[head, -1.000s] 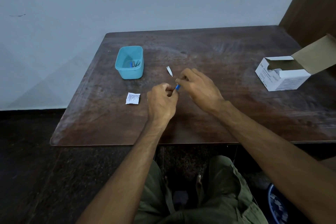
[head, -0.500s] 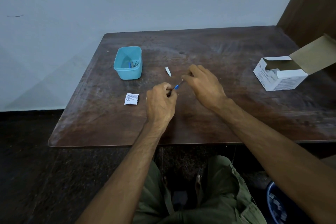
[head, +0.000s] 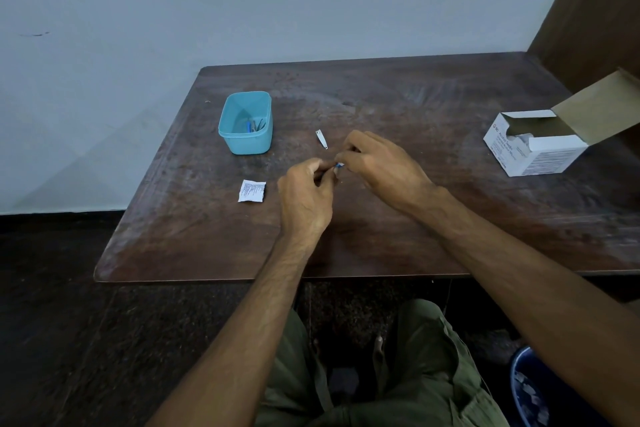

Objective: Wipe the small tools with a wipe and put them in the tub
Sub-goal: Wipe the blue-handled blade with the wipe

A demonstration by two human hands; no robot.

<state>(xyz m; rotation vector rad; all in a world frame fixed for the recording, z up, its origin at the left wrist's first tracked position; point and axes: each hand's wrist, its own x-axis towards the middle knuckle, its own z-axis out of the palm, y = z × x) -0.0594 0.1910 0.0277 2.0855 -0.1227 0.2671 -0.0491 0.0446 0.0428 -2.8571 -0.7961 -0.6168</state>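
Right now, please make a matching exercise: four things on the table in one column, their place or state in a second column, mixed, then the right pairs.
Things:
1. tub
2. sachet
3. nail clipper
4. box

Places or states:
a. flap open, far right
b. lies flat, left of the left hand
c. holds small tools already
d. lies bare, beyond the hands

Pairs: 1-c, 2-b, 3-d, 4-a

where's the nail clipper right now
In the head view the nail clipper lies loose on the table, mid-table, just beyond the right hand and right of the teal tub.
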